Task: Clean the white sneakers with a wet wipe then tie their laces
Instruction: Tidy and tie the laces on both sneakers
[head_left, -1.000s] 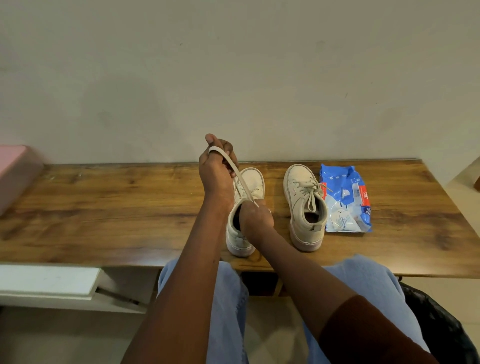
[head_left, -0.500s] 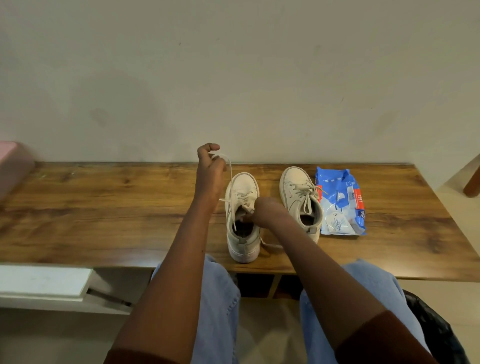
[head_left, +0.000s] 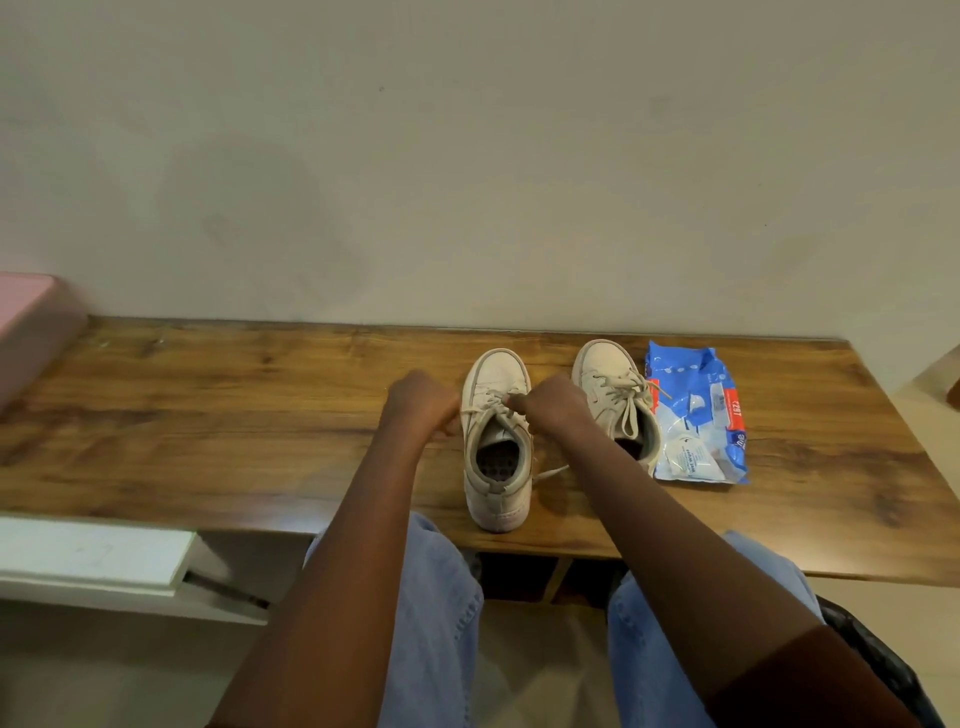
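Laces (head_left: 484, 409) pinched between curled left hand (head_left: 422, 404) and right hand (head_left: 551, 404).

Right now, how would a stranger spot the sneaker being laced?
Find the brown wooden table. Of two white sneakers, it is the left sneaker, between the left hand and right hand; the right sneaker sits beside the blue wet-wipes pack.

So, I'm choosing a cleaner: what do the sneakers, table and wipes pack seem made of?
Sneakers: likely matte leather or imitation, smooth stitched panels. Table: wood or wood-look laminate, visible grain, slight sheen. Wipes pack: glossy plastic film, crinkled.
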